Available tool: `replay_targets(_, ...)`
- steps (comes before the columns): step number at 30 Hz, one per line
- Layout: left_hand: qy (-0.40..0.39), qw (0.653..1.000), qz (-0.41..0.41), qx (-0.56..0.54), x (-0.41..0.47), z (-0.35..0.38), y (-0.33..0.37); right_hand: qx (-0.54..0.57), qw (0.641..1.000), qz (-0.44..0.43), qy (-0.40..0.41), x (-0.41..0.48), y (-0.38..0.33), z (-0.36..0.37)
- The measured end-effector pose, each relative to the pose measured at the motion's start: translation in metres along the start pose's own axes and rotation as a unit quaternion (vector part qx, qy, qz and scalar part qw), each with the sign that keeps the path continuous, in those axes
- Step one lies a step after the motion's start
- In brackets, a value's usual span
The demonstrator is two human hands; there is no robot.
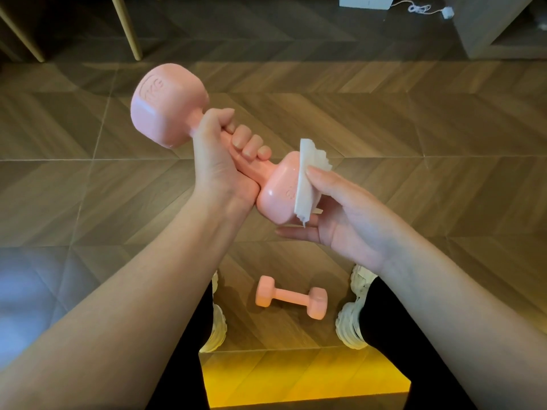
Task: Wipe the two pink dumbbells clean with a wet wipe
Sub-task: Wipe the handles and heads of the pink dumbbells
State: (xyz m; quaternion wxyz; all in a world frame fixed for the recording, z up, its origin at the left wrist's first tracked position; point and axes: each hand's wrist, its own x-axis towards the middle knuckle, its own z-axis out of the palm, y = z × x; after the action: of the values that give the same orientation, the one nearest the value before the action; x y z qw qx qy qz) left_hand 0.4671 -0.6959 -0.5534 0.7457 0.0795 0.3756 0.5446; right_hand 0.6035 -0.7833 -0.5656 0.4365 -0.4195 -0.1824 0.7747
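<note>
The left hand (219,161) is clenched round the handle of the raised dumbbell (276,187). The right hand (343,220) pinches the folded wipe (306,179) under its thumb against the near end; the fingers behind it are mostly hidden, so that grip is probably light.

Judging by that, the wipe could slide off the smooth face. If the dumbbell slipped it would fall toward the shoes (352,321).

The dumbbell is glossy pink with squared ends and raised lettering. The second dumbbell (291,297) lies on the floor (384,128) between the feet.

Home: herringbone floor (384,128), wooden furniture legs (126,28)
</note>
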Motion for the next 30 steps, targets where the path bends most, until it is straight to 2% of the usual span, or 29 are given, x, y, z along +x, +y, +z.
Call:
replay_targets(5,-0.003,1.0,0.001,0.014,0.0,0.002,-0.002,-0.004,0.999,-0.023,0.029,0.002,0.004,0.004)
replay_targets(10,0.046,0.999,-0.011,-0.007,0.0,0.003,-0.005,-0.135,0.978,-0.11,0.112,0.001,0.008,0.009)
replay_targets(15,0.037,0.999,-0.007,-0.007,-0.002,0.001,-0.002,-0.119,0.975,-0.111,0.149,0.007,0.012,0.017)
replay_targets(17,0.037,0.999,-0.006,-0.006,-0.002,0.001,-0.001,-0.104,0.98,-0.1,0.136,0.007,0.008,0.016)
replay_targets(22,0.024,1.0,0.0,-0.004,-0.002,0.002,0.001,-0.088,0.994,-0.05,0.04,-0.001,0.003,0.009)
replay_targets(27,-0.001,1.0,-0.004,0.012,-0.005,0.006,-0.006,-0.09,0.988,-0.072,0.106,0.004,0.01,0.012)
replay_targets(30,-0.004,1.0,0.0,0.015,-0.003,0.007,-0.004,-0.064,0.992,-0.069,0.089,0.003,0.003,0.009)
